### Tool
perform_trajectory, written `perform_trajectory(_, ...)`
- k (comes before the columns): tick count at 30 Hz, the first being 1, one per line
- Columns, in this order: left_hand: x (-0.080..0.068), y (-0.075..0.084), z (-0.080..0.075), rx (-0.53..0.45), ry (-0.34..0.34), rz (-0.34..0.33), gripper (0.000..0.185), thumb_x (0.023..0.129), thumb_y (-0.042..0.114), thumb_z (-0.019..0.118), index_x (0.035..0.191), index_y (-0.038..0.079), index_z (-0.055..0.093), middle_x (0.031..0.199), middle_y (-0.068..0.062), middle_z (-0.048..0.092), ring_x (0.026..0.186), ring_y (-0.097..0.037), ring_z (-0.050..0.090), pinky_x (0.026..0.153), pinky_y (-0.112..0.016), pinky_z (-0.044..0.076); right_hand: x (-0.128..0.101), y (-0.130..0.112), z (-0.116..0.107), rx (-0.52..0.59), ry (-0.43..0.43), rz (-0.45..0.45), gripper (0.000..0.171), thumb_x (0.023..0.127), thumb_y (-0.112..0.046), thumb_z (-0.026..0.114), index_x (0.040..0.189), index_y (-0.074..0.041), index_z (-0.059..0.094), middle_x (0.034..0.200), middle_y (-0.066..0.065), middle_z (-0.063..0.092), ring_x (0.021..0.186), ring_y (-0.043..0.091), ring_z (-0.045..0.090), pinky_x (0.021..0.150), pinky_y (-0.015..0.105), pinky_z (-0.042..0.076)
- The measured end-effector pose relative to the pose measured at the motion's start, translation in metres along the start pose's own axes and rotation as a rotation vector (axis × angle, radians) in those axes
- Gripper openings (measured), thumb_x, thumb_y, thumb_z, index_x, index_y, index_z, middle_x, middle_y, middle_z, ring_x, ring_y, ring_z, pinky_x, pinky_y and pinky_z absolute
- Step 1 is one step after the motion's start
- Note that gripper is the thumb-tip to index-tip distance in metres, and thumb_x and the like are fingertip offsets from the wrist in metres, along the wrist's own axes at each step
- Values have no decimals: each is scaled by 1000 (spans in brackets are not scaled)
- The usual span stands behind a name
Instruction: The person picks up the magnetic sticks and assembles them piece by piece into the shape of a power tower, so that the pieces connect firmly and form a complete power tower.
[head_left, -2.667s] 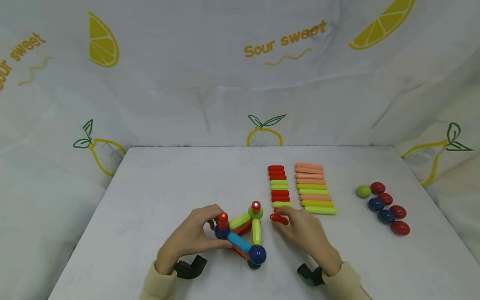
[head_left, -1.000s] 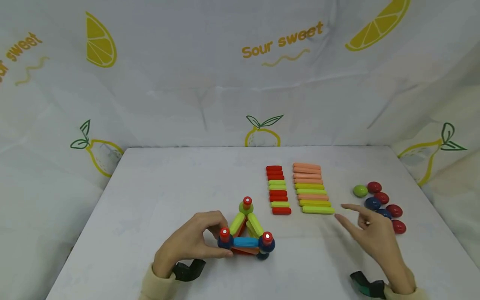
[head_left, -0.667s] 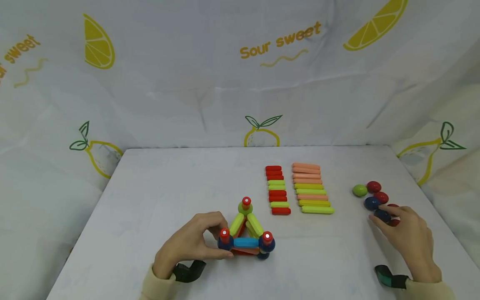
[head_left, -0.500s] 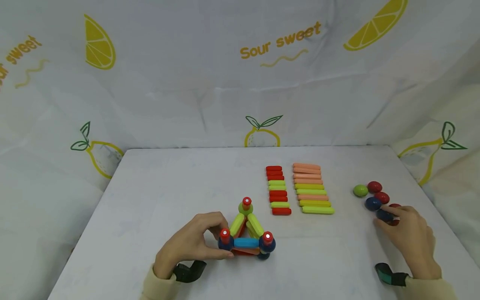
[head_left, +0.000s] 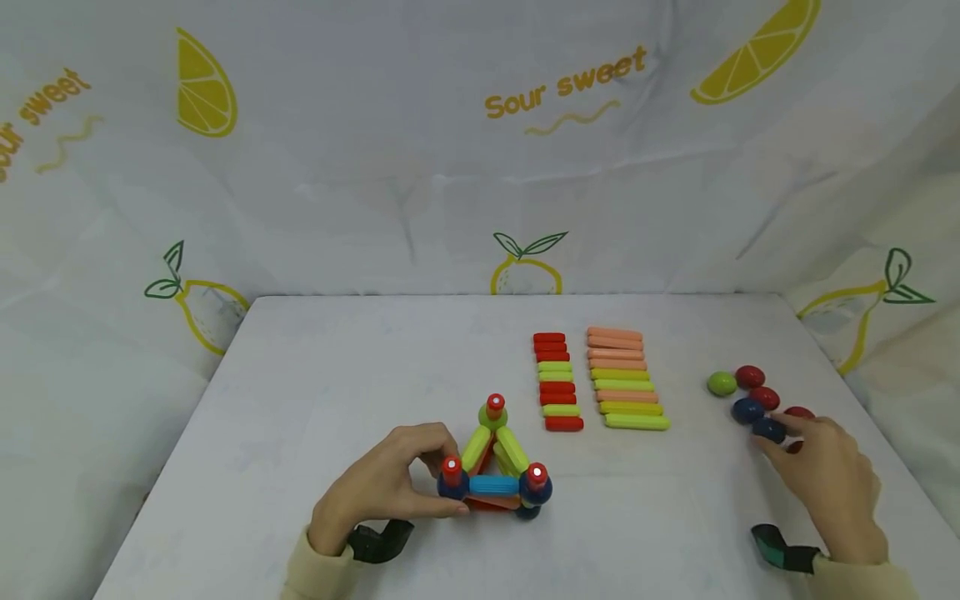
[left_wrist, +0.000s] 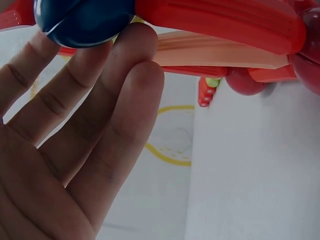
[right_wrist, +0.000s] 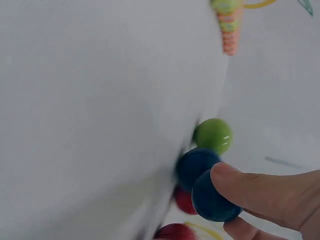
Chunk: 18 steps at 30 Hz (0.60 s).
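Two hands busy: my left hand grips the stick frame, blue bar crosswise; my right hand pinches a blue ball on the white table.

Even, bright diffuse light; faint shadows on the surface; both wrist views soft, right one motion-blurred.

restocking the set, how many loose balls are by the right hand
7 visible: green ball; red balls; blue balls, the nearer pinched by the right hand, which may hide more.
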<state>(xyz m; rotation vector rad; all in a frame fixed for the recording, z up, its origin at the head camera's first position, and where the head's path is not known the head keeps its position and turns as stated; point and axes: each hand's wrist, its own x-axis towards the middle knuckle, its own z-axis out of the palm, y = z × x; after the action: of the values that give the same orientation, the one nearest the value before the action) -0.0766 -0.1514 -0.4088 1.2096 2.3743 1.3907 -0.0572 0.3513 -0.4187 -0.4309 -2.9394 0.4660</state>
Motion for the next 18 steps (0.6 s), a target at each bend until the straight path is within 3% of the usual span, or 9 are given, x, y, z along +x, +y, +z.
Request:
perform_trajectory(3,0,0,-1,-6,-3,-9,32,79,25,89,95,19,62,88,6,66,81,1,59,73,-22,57,-8,-30,-9,83,99,-133,46,80,-16,86,115,9,70,94,30,66,69,31,58,49,25,39)
perform_trajectory(4,-1,0,-1,-5,-3,-9,32,80,25,89,95,19,62,88,5,66,81,1,59,73,-22,57,-11,-44,-13,135,132,-188,45,78,-14,88,114,7,72,97,29,68,74,25,61,53,19,41)
perform_trajectory(7,-1,1,-1,-3,-2,-17,31,80,26,89,95,18,62,88,4,67,81,0,59,74,-23,57,-21,-95,-25,303,164,-334,44,77,-12,89,117,-1,75,101,21,72,68,7,47,52,14,31)
perform_trajectory(9,-1,1,-2,3,-1,-14,31,80,26,89,96,18,63,88,4,67,81,0,59,74,-23,57,-28,-131,-32,412,143,-422,43,77,-10,89,118,-6,75,103,16,73,60,1,36,49,15,29)
perform_trajectory(11,-1,1,-1,8,-1,-7,32,80,25,89,96,18,63,87,4,66,81,0,59,74,-23,57,-35,-164,-34,497,95,-509,44,78,-7,88,120,-8,75,106,12,73,53,4,28,45,22,27)
perform_trajectory(15,-1,1,-1,19,-2,0,32,80,26,89,96,18,63,87,5,66,82,-1,58,74,-23,57,-42,-215,-33,602,-25,-651,41,79,-8,87,118,-9,76,104,4,72,53,4,32,46,21,30)
perform_trajectory(18,0,1,-1,18,-6,-10,32,80,27,89,96,18,63,87,5,66,82,0,57,75,-23,57,-43,-238,-30,618,-70,-702,40,78,-12,88,117,-11,77,99,-1,71,57,6,35,49,20,31)
